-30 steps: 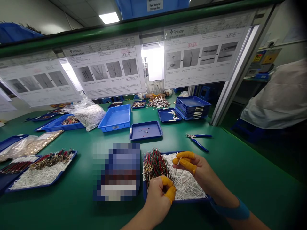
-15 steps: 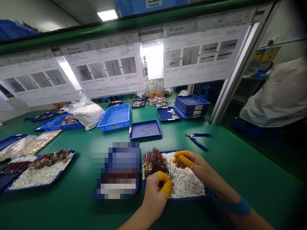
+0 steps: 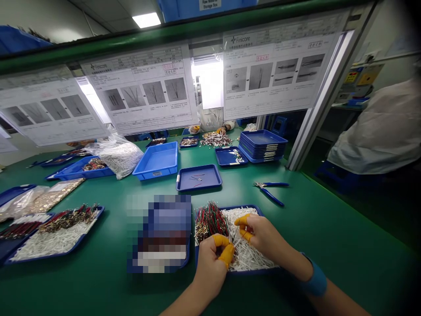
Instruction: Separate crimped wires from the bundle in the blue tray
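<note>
A blue tray [image 3: 255,208] holds a bundle of red, green and black wires [image 3: 212,219] at its left and many short white tubes [image 3: 253,259] at its right. Over the front of the wires, my left hand [image 3: 215,261] pinches thin wires between thumb and forefinger, both in yellow finger covers. My right hand [image 3: 256,230], also with yellow finger covers, is closed above the white tubes, just right of the wire ends; what its fingertips hold is too small to name.
Blue-handled pliers [image 3: 271,193] lie behind my right hand. Further back are a small tray [image 3: 199,177], a blue bin [image 3: 156,160] and stacked trays [image 3: 263,147]. A pixelated tray stands at left. Across the table, a person's hands [image 3: 223,129] are near a pile of parts.
My right hand has moved down and slightly left, closer to the wire ends at my left hand. My left hand is nearly still. The hands of the person opposite have moved apart.
</note>
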